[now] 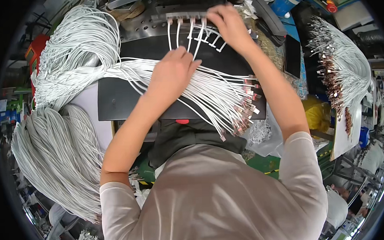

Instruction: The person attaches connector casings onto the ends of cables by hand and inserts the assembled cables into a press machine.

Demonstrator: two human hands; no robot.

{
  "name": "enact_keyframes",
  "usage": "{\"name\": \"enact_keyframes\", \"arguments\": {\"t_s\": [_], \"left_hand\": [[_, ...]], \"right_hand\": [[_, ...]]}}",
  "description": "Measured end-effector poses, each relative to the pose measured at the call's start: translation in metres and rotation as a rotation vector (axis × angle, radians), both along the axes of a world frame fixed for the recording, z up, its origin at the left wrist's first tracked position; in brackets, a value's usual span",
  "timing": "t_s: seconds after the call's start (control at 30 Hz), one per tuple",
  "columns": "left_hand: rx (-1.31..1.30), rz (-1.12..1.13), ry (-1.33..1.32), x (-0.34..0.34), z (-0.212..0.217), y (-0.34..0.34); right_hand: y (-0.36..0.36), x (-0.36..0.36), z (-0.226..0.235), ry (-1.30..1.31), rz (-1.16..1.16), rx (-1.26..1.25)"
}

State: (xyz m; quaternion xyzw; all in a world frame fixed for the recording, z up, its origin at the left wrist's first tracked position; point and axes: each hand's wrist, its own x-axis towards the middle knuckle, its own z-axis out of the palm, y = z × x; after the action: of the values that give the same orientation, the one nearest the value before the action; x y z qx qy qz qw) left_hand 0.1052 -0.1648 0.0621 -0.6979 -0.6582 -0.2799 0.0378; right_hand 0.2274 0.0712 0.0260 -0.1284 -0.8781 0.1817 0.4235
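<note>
The seated person's greyish short-sleeved shirt (220,183) filled the lower middle of the view, with both bare forearms reaching up past it. At the left, a long bundle of white cables (56,160) hung downward, and above it a looped bundle of white cables (77,37) was heaped beside the worktop. The black worktop (118,99) lay across the person's lap. At the far right, a draped bundle of white cables (352,66) showed many brownish ends on its near side. Over the black surface spread the loose cables (208,98), running from the left heap and fanning to the right, where their brownish connector ends gathered by the worktop's lower right edge. Behind the worktop stood a metal machine bed (139,32) dotted with holes. The left hand (175,73) lay over the fanned cables, blurred, its fingers curled; whether it gripped any could not be told. The right hand (230,24) was at the right end of the holder, fingers bent beside the last connector, and whether they pinched it could not be told either. A dark phone (292,55) rested right of the right forearm. The narrow holder (187,15) at the machine's front carried four cable ends (178,35) in a row, their cables hanging toward the worktop. Next to them lay a branched white plastic piece (214,39).
</note>
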Motion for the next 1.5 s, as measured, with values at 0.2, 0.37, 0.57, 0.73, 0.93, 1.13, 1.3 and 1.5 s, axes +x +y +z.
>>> {"name": "enact_keyframes", "arguments": {"t_s": [0.2, 0.37, 0.57, 0.73, 0.93, 1.13, 1.3, 1.5], "left_hand": [[-0.081, 0.171, 0.017, -0.051, 0.025, 0.082], [-0.279, 0.197, 0.025, -0.065, 0.019, 0.125], [-0.002, 0.276, -0.025, -0.065, -0.012, 0.12], [0.187, 0.376, 0.195, -0.079, -0.021, 0.116], [-0.195, 0.567, 0.098, -0.08, -0.017, 0.123], [-0.3, 0.521, -0.409, -0.096, -0.003, 0.123], [-0.244, 0.326, -0.56, -0.102, 0.0, 0.111], [-0.163, 0.424, 0.107, -0.106, -0.016, 0.144]], "right_hand": [[0.079, -0.08, 0.011, -0.11, -0.225, -0.128], [0.113, -0.101, 0.004, -0.196, -0.26, -0.148], [0.075, -0.085, 0.016, -0.299, -0.169, -0.123], [0.021, -0.061, 0.011, -0.164, -0.045, 0.141], [0.01, -0.058, 0.007, -0.139, -0.126, 0.089], [0.038, -0.061, 0.003, -0.211, -0.1, -0.068], [0.075, -0.077, 0.002, -0.045, -0.276, 0.052], [0.097, -0.098, 0.003, -0.069, -0.321, -0.09]]}}
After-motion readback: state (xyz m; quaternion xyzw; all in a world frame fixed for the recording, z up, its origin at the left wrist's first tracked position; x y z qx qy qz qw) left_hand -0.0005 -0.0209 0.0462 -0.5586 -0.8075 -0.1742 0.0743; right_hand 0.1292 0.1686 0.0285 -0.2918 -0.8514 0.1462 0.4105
